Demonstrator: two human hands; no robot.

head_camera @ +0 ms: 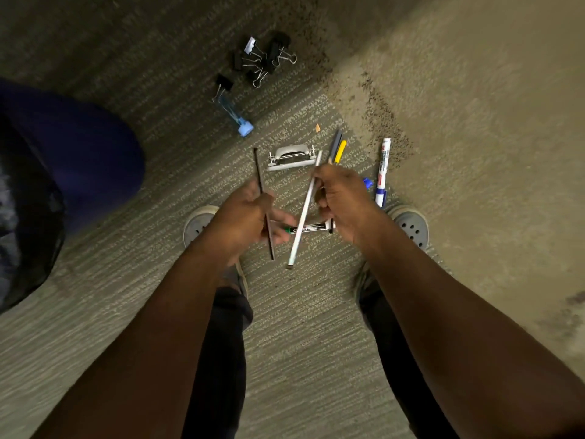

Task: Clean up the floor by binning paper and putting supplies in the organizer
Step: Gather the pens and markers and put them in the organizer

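Above the carpet, left hand (250, 217) grips a dark pencil (264, 204), right hand (342, 201) apparently a white one (304, 210).

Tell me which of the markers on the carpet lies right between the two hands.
The green-capped marker, lying crosswise on the carpet between the left hand and the right hand. The white marker with the blue cap lies lengthwise, off to the right hand's outer side.

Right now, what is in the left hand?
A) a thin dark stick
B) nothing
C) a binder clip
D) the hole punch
A: the left hand is closed around a thin dark stick, while the binder clips and the hole punch lie on the carpet.
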